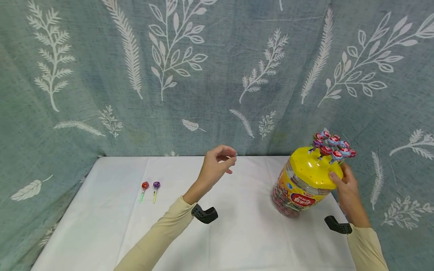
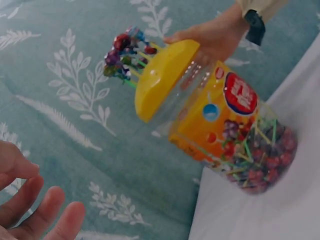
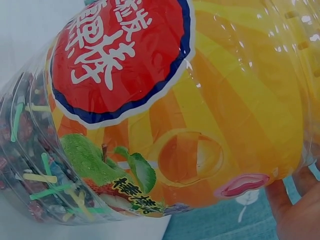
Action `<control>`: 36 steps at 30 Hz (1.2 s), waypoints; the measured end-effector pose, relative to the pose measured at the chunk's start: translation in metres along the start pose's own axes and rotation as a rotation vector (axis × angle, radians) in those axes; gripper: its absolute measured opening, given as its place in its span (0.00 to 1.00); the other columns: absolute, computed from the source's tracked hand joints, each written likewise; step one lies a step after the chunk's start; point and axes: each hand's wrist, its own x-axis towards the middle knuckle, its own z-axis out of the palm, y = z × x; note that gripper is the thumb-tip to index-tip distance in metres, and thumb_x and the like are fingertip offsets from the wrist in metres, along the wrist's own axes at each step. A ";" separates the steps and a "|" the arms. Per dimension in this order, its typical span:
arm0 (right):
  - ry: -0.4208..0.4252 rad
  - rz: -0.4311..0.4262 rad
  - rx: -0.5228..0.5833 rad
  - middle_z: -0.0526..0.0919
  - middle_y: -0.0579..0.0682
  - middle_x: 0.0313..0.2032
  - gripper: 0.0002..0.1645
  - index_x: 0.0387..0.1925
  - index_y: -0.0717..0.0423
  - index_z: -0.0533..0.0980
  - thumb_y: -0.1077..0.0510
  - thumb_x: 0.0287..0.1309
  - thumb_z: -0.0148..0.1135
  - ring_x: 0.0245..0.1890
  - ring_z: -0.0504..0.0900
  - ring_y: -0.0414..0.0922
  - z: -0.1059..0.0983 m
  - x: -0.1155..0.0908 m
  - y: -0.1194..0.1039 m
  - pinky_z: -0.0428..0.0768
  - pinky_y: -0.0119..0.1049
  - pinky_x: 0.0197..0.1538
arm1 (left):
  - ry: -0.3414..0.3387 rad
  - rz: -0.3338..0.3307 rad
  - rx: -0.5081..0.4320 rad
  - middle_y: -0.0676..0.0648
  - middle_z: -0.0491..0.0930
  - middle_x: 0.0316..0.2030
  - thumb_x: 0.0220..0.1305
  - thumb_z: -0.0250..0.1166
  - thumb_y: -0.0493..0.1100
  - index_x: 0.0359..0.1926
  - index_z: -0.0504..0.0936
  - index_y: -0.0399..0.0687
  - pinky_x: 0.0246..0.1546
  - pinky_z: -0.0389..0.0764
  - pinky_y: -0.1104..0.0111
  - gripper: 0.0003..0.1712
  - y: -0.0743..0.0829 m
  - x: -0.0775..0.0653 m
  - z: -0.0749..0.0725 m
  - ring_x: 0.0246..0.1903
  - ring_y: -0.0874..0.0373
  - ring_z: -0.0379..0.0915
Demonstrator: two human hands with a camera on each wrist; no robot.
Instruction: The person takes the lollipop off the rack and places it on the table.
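Note:
A large clear plastic lollipop jar (image 1: pixel 298 188) with a yellow and orange label leans on the right part of the table. Its yellow lid (image 1: pixel 310 167) carries several wrapped lollipops (image 1: pixel 333 142) stuck in upright by their sticks. My right hand (image 1: pixel 347 190) grips the jar at its upper right side, thumb over the lid's edge. Many more lollipops (image 2: pixel 265 155) fill the jar's bottom, as the left wrist view shows. Over the middle of the table hovers my left hand (image 1: pixel 217 163), fingers loosely bent and holding nothing, apart from the jar.
Two loose lollipops, one red (image 1: pixel 145 185) and one purple (image 1: pixel 156 185), lie side by side on the left of the white-covered table (image 1: pixel 101 218). Behind and around the table hangs a green curtain (image 1: pixel 210 86) with white leaf patterns.

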 end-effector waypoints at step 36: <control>-0.015 -0.033 0.063 0.65 0.44 0.57 0.35 0.71 0.52 0.51 0.61 0.66 0.52 0.52 0.70 0.38 0.001 0.002 -0.001 0.71 0.18 0.50 | -0.086 0.205 0.062 0.49 0.81 0.36 0.62 0.63 0.37 0.43 0.79 0.44 0.33 0.78 0.74 0.09 0.011 0.062 0.115 0.34 0.62 0.76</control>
